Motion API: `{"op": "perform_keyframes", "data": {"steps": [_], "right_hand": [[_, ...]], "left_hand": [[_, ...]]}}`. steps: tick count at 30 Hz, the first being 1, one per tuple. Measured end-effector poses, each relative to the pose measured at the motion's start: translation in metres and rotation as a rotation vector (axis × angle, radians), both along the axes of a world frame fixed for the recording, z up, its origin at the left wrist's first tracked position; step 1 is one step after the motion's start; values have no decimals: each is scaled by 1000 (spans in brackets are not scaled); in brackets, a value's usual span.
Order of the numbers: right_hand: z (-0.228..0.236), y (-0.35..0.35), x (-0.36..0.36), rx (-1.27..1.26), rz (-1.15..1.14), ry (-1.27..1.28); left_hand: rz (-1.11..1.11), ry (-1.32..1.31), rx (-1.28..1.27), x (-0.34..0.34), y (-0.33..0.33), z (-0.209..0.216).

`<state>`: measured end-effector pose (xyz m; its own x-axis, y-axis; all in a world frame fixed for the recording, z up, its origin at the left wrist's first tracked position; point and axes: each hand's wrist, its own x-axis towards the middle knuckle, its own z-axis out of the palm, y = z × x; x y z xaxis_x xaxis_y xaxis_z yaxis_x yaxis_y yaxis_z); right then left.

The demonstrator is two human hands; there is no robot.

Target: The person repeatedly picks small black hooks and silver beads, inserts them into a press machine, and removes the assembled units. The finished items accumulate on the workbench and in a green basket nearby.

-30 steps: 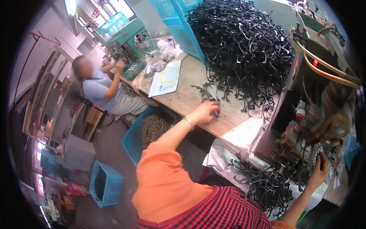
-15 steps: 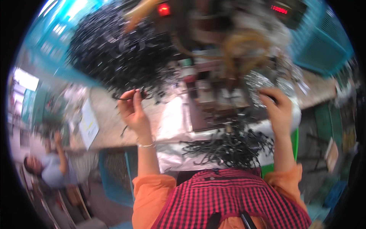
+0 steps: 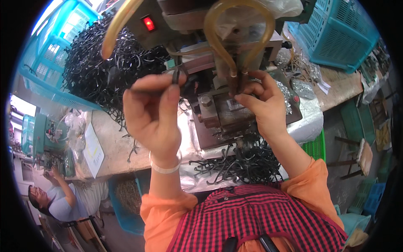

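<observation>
My left hand (image 3: 153,115) is raised just left of the machine, pinching a short black strip (image 3: 176,77) between thumb and fingertips. My right hand (image 3: 263,101) reaches in at the machine's metal fixture (image 3: 231,110), fingers curled together below the yellowish looped hose (image 3: 270,31); whatever sits between them is too small or hidden to make out. A large heap of black, thin, curved strips (image 3: 111,63) fills the far left. Similar black pieces (image 3: 241,161) lie in a pile on silver foil, right in front of my apron.
A red-lit switch (image 3: 148,23) glows on the machine. Blue plastic crates stand far left and at far right (image 3: 344,46). On the table's left lies a white paper sheet (image 3: 94,150). A co-worker (image 3: 56,201) sits at the left, and a wooden stool (image 3: 357,158) stands right.
My left hand has moved right from the heap's edge toward the machine with the black strip. My right hand has come left from beside the crumpled foil to the fixture.
</observation>
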<state>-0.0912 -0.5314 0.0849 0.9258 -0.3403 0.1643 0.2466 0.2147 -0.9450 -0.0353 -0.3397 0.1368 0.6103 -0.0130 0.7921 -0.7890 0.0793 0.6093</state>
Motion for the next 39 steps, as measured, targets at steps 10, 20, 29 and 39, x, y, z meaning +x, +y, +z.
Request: {"op": "perform_keyframes", "data": {"steps": [10, 20, 29, 39], "right_hand": [[-77, -84, -14, -1343, -460, 172], [-125, -171, -6, -1015, -224, 57], [-125, -179, 5, -1001, -258, -43], [-92, -123, -3, -910, -392, 84]], "left_hand": [[-118, -562, 522, -28, -13, -45], [82, -550, 327, -23, -68, -85], [62, -532, 295, -19, -72, -87], [291, -369, 466, -57, 72, -113]]}}
